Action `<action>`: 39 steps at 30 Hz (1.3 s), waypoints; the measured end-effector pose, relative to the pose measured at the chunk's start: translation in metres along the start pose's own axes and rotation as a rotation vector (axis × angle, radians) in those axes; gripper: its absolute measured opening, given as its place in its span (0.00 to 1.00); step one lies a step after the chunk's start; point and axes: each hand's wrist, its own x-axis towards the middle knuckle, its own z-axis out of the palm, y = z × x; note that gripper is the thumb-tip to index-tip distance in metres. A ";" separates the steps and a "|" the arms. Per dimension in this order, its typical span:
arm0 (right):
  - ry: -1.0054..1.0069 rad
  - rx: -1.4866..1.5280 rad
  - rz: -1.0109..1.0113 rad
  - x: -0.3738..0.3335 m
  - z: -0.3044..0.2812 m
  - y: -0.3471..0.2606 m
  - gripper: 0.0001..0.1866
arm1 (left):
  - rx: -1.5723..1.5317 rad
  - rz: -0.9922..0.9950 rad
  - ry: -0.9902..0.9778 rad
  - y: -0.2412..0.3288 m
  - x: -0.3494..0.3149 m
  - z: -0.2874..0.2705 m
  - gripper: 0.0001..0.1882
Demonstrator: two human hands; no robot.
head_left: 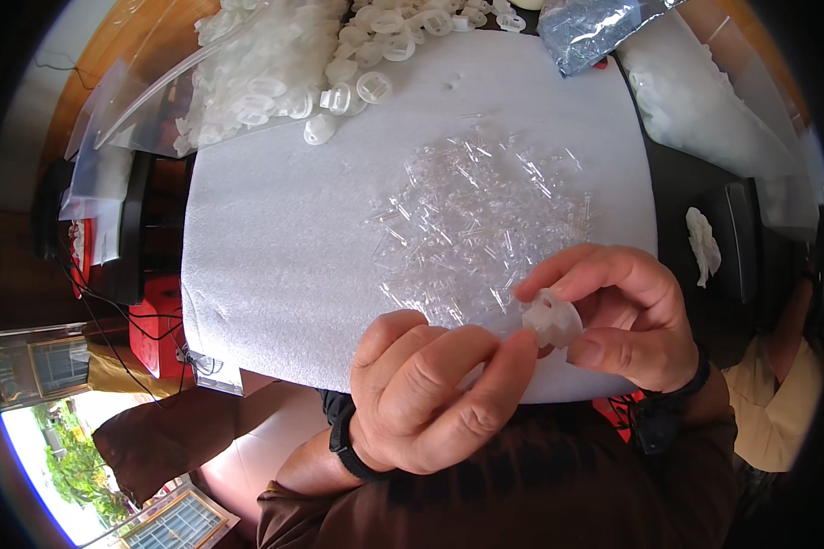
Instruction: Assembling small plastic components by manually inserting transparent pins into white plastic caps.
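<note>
A small, round, translucent white plastic part [553, 320] is held above the near edge of the foam sheet. My right hand [634, 316] grips it between thumb and fingers from the right. My left hand [435, 389] is closed, with thumb and index fingertips pinched together against the part's left side. Whatever those left fingertips hold, if anything, is hidden. Just beyond both hands, a loose pile of thin clear plastic pins [485, 220] lies spread over the white foam sheet [275, 247].
A large heap of white plastic parts [275, 73] spills from a clear bag at the far left. A silver-blue bag [588, 32] lies at the far edge. Another bag of white parts [705, 101] stands at right. A person in a light yellow garment [778, 407] is at right.
</note>
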 end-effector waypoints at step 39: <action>0.058 -0.178 -0.080 -0.003 0.000 0.000 0.22 | -1.268 -0.750 0.093 0.001 0.008 0.007 0.08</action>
